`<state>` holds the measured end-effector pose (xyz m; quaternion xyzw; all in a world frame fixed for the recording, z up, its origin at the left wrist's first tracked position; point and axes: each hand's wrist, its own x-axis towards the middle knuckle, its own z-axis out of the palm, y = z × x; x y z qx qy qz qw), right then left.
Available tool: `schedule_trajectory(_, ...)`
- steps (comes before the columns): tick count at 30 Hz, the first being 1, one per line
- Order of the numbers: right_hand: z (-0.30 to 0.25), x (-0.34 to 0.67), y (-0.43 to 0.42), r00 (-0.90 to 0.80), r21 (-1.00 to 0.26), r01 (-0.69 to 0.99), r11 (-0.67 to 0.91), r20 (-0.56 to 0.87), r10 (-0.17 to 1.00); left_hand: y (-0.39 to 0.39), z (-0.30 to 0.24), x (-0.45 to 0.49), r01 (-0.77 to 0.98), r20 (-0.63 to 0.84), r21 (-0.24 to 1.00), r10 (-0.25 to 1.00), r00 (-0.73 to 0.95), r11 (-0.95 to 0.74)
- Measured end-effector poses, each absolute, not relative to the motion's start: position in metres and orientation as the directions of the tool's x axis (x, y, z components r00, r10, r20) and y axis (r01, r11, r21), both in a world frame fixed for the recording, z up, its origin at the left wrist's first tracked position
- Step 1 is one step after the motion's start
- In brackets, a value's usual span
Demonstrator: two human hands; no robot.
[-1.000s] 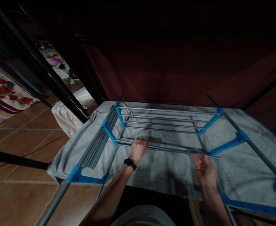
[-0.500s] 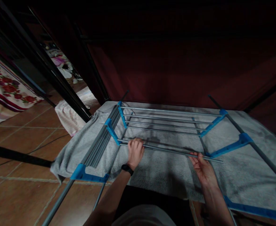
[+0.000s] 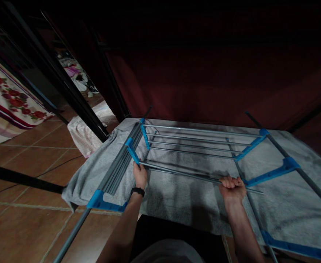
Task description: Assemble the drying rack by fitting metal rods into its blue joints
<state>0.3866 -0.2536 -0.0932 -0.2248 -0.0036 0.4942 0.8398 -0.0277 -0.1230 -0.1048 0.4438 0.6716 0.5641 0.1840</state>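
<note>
Head view: rod [image 3: 182,173] runs from left hand [image 3: 140,176] through right hand [image 3: 233,189], both closed around it

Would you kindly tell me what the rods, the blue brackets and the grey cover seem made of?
Rods: probably metal, smooth grey, with faint glints. Blue brackets: likely plastic, evenly coloured, with moulded shapes. Grey cover: fabric, perhaps fleece, matt, with a napped, rumpled surface.

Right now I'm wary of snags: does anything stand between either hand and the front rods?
Nothing visible: the right hand grips the front rods; the left hand is at their left end, by a blue bracket.
</note>
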Motion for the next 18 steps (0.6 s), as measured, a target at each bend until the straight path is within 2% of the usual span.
schedule_trajectory(4,-0.087,0.397,-0.255,0.530,-0.374,-0.812,0.447,-0.154,0.834,-0.122,-0.103,-0.031,0.371,0.230,0.928,0.821,-0.523,-0.024)
schedule_trajectory(10,-0.090,0.391,-0.276,0.554,-0.433,-0.790,0.434,-0.201,0.808,-0.131,-0.100,-0.033,0.376,0.230,0.926,0.851,-0.473,-0.041)
schedule_trajectory(14,-0.114,0.376,-0.302,0.479,-0.332,-0.859,0.390,-0.255,0.840,-0.140,-0.107,-0.039,0.380,0.210,0.924,0.880,-0.425,-0.037)
schedule_trajectory(16,-0.125,0.371,-0.312,0.436,-0.249,-0.893,0.375,-0.271,0.858,-0.144,-0.110,-0.045,0.442,0.212,0.897,0.901,-0.378,-0.026)
schedule_trajectory(18,-0.129,0.367,-0.316,0.416,-0.221,-0.906,0.360,-0.320,0.851,-0.147,-0.111,-0.051,0.547,0.250,0.837,0.901,-0.354,-0.017)
